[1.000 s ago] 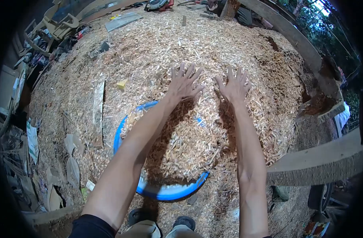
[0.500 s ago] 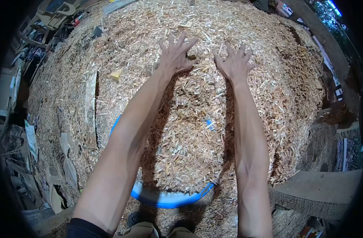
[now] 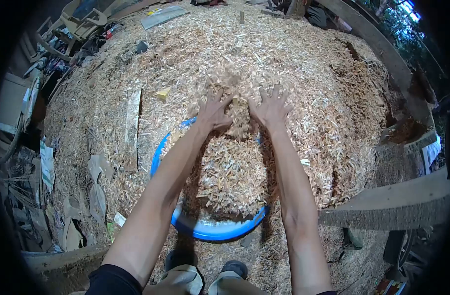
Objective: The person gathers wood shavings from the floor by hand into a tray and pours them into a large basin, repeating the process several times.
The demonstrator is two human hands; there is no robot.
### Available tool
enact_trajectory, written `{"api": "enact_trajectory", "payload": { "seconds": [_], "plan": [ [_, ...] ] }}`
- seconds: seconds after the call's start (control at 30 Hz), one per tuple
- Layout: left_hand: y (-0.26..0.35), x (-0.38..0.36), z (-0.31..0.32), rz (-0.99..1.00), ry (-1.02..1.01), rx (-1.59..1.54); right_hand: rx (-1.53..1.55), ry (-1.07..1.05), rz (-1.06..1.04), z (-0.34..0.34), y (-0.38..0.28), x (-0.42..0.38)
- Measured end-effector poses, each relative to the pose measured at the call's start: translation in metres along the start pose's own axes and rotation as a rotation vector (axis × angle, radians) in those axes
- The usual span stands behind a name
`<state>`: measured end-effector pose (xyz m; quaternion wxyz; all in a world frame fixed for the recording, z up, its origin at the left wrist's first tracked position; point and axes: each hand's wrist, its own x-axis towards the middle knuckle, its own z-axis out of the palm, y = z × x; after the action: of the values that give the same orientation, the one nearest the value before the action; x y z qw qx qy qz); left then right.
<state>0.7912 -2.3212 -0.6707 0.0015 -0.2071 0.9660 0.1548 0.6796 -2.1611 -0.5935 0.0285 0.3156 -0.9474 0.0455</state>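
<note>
A wide heap of wood shavings (image 3: 294, 54) fills the view. My left hand (image 3: 216, 112) and my right hand (image 3: 271, 110) press into it side by side, fingers spread, over the far part of a blue-rimmed basin (image 3: 219, 236). Loose shavings are bunched and blurred by motion around the fingertips and between the hands. The basin holds a mound of shavings. Its near and left rim show, while its right side is mostly hidden by shavings and my right forearm.
A narrow board (image 3: 133, 129) and a yellow chunk (image 3: 163, 94) lie on the heap to the left. A wooden beam (image 3: 387, 201) juts in at the right. Wooden chair frames (image 3: 82, 24) stand at the far left. My shoes (image 3: 234, 268) are just below the basin.
Both hands have drawn back towards me from farther up the heap, pulling shavings towards the basin. More of the basin's left rim now shows, and the camera view has shifted.
</note>
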Motion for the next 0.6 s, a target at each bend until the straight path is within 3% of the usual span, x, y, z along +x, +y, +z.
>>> {"api": "enact_trajectory", "payload": {
  "seconds": [0.17, 0.33, 0.43, 0.6],
  "plan": [
    [-0.004, -0.048, -0.010, -0.041, -0.066, -0.077, 0.098, -0.103, -0.037, -0.002, -0.015, -0.061],
    [-0.004, -0.095, -0.024, 0.083, -0.060, -0.040, 0.145, -0.290, -0.097, -0.003, -0.019, -0.109],
    [-0.001, -0.131, -0.018, 0.235, 0.009, -0.072, 0.229, -0.298, -0.139, -0.003, -0.020, -0.136],
    [0.000, -0.195, -0.006, 0.258, 0.026, -0.098, 0.268, -0.365, -0.186, 0.007, -0.027, -0.191]
  ]
}}
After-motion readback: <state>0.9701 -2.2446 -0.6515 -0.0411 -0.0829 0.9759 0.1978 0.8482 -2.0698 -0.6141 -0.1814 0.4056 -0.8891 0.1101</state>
